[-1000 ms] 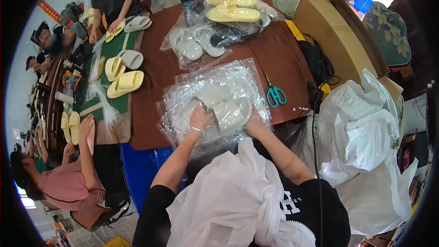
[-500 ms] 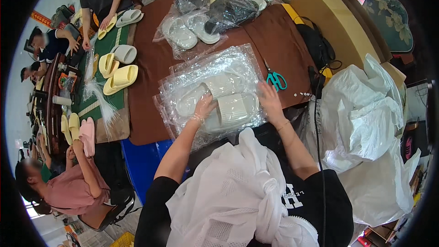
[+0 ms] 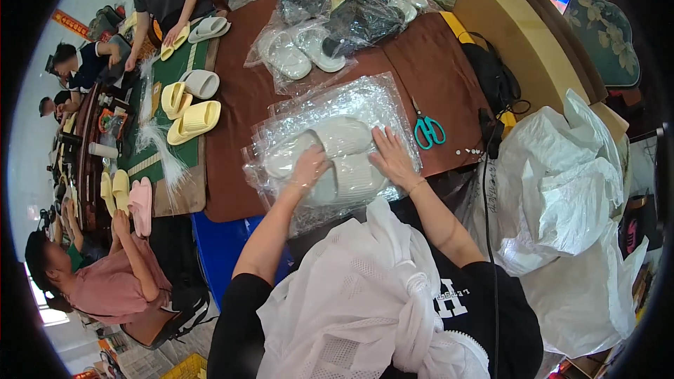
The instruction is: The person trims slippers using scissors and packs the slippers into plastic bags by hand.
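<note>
A pair of pale grey slippers [image 3: 357, 173] lies side by side among clear plastic bags [image 3: 365, 96] stacked at the table's near edge. My left hand [image 3: 309, 167] is on the pair beside the strap openings, its fingers bent and gripping the slippers; the fingertips are partly hidden. My right hand [image 3: 394, 160] rests flat on the plastic over the toe end, fingers stretched out. Whether the pair is wholly inside a bag cannot be made out.
Teal-handled scissors [image 3: 429, 130] lie right of the bags. Bagged slippers [image 3: 284, 55] are heaped at the far side. Yellow slippers [image 3: 194, 122] sit on a green mat [image 3: 184, 63] at left, where co-workers handle more. A cardboard box [image 3: 523, 35] and white sacks [image 3: 547, 182] stand right.
My right hand has moved left from the bags' right edge onto the slippers' toe end. My left hand stays on the slippers. The whole view has shifted slightly.
</note>
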`<state>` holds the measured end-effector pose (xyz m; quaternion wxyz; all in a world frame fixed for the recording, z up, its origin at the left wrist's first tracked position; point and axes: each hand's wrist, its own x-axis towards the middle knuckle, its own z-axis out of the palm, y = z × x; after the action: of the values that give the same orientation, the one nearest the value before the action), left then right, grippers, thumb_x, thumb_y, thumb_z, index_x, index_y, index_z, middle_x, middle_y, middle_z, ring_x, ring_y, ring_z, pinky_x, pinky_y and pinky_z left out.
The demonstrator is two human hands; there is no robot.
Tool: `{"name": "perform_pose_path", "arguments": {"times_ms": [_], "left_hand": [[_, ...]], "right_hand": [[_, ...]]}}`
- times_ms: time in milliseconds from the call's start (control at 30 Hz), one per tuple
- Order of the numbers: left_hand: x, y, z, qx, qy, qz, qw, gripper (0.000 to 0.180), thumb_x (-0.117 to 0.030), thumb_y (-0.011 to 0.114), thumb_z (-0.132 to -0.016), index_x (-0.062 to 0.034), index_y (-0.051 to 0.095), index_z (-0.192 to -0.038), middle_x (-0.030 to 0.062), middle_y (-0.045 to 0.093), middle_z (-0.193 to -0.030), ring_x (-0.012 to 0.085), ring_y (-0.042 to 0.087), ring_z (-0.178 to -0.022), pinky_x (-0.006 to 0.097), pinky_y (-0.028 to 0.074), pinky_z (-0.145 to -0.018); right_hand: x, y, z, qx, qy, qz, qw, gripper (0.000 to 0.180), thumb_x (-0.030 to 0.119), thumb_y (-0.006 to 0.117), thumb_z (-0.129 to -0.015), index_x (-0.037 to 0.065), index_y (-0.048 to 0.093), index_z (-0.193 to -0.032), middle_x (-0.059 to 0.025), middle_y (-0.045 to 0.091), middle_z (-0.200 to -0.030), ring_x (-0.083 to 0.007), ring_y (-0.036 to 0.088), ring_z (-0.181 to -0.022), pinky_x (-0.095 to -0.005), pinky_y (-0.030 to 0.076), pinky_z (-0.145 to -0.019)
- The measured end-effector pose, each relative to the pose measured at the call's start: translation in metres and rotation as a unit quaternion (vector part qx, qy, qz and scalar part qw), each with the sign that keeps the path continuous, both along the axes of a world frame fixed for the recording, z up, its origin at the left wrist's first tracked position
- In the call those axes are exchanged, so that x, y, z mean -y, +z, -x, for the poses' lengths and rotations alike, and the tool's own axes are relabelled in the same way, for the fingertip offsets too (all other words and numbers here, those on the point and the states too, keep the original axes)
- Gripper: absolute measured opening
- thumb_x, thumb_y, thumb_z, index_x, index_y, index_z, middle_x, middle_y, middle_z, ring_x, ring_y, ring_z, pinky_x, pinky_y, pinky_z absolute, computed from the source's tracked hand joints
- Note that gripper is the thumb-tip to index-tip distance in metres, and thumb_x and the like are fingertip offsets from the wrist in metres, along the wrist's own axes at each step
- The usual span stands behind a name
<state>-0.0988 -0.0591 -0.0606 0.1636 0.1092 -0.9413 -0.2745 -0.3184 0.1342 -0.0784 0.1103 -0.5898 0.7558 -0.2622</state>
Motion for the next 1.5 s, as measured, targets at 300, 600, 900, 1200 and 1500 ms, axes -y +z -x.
{"name": "perform_pose_path", "arguments": {"times_ms": [300,600,900,1200,1500], "left_hand": [[0.006,0.034,-0.048,-0.040,0.049,0.023,0.998,0.016,-0.015,0.067,-0.080,-0.0022,0.063,-0.088,0.0168,0.057,-0.093,0.0390,0.052,-0.094,0.048,0.044,-0.080],[-0.025,-0.012,0.028,-0.019,0.045,0.008,0.999,0.019,-0.020,0.066,-0.080,-0.0025,0.062,-0.087,0.0175,0.059,-0.097,0.0410,0.053,-0.097,0.049,0.043,-0.085],[-0.021,0.019,0.040,0.062,0.014,-0.003,0.998,0.024,-0.017,0.066,-0.081,-0.0035,0.066,-0.101,0.0170,0.062,-0.103,0.0382,0.057,-0.098,0.048,0.046,-0.082],[0.010,0.028,-0.075,0.088,0.145,0.073,0.983,0.017,-0.013,0.063,-0.080,-0.0025,0.065,-0.094,0.0203,0.059,-0.097,0.0414,0.056,-0.092,0.050,0.046,-0.081],[0.032,0.114,-0.218,0.007,0.451,0.016,0.893,0.022,-0.008,0.057,-0.083,0.0005,0.064,-0.102,0.0212,0.061,-0.100,0.0403,0.058,-0.092,0.045,0.046,-0.081]], "right_hand": [[0.005,-0.002,0.012,0.062,-0.043,0.036,0.996,0.049,0.031,0.048,-0.100,0.003,0.048,-0.140,-0.0160,0.038,-0.152,-0.0349,0.027,-0.144,-0.0455,0.021,-0.117],[0.001,0.051,0.029,0.073,-0.139,0.185,0.970,0.038,0.013,0.051,-0.096,0.001,0.054,-0.132,-0.0195,0.054,-0.135,-0.0345,0.047,-0.130,-0.0375,0.038,-0.109],[0.000,0.008,0.015,0.051,-0.039,0.014,0.998,0.068,0.042,0.041,-0.101,0.002,0.023,-0.152,-0.0176,0.024,-0.158,-0.0297,0.020,-0.147,-0.0460,0.015,-0.120],[0.004,-0.003,0.006,-0.073,-0.043,-0.008,0.996,0.067,0.045,0.042,-0.099,0.001,0.031,-0.149,-0.0172,0.029,-0.156,-0.0287,0.022,-0.147,-0.0448,0.016,-0.119],[0.009,0.005,0.015,-0.104,-0.043,-0.002,0.994,0.068,0.046,0.047,-0.097,0.004,0.035,-0.148,-0.0196,0.027,-0.156,-0.0312,0.021,-0.147,-0.0450,0.015,-0.119]]}}
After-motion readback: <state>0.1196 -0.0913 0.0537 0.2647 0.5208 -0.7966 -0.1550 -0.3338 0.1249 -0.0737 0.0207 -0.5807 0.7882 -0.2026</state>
